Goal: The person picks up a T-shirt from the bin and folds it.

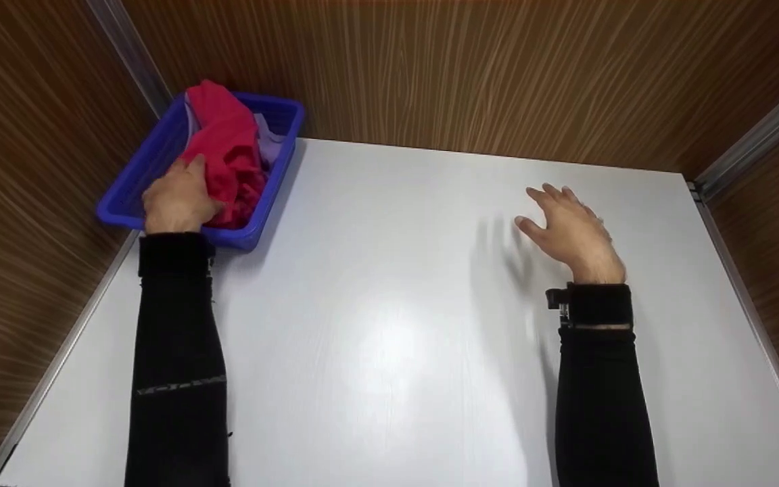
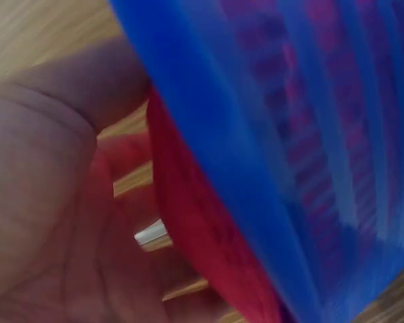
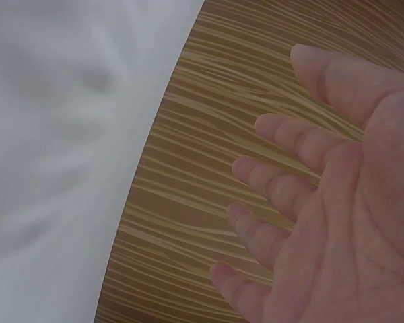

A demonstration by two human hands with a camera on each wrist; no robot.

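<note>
A blue plastic basket (image 1: pixel 272 196) stands at the back left with a crumpled red cloth (image 1: pixel 224 128) piled inside, rising above its back rim. Over the basket's front left part is my left hand (image 1: pixel 176 196), its fingers reaching in beside the cloth. In the left wrist view the palm (image 2: pixel 47 202) faces the basket wall (image 2: pixel 222 128), fingers spread apart, the tips hidden behind the red cloth (image 2: pixel 195 222) and the rim. My right hand (image 1: pixel 572 226) hovers above the white table on the right, fingers spread and holding nothing; the right wrist view shows its bare palm (image 3: pixel 350 229).
A pale lilac cloth (image 1: pixel 269 141) lies under the red one in the basket. The white tabletop (image 1: pixel 389 284) is bounded by wood-grain panels (image 1: pixel 430 74) at the back and both sides, with metal strips at the corners.
</note>
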